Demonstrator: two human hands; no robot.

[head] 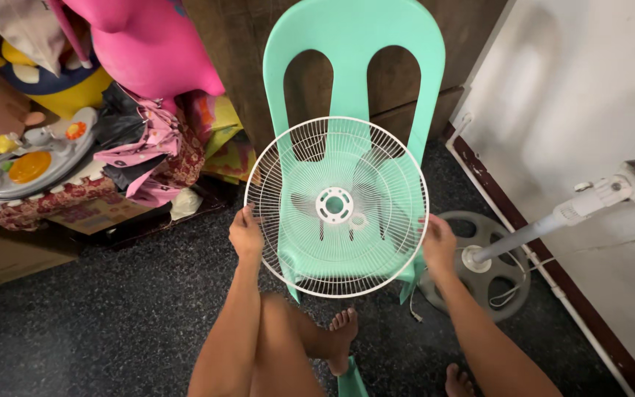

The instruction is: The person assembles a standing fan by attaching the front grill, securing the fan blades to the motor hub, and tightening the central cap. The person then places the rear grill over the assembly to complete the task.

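A round white wire fan grille [336,206] with a ring hub at its middle is held flat over the seat of a mint green plastic chair [354,66]. My left hand [245,234] grips the grille's left rim. My right hand [437,242] grips its right rim. The chair's seat shows through the wires below the grille.
A stand fan's round grey base [490,265] and white pole [553,220] stand at the right by a white wall. Toys, a pink inflatable [148,44], clothes and cardboard boxes pile up at the left. My bare legs and feet are below on the dark speckled floor.
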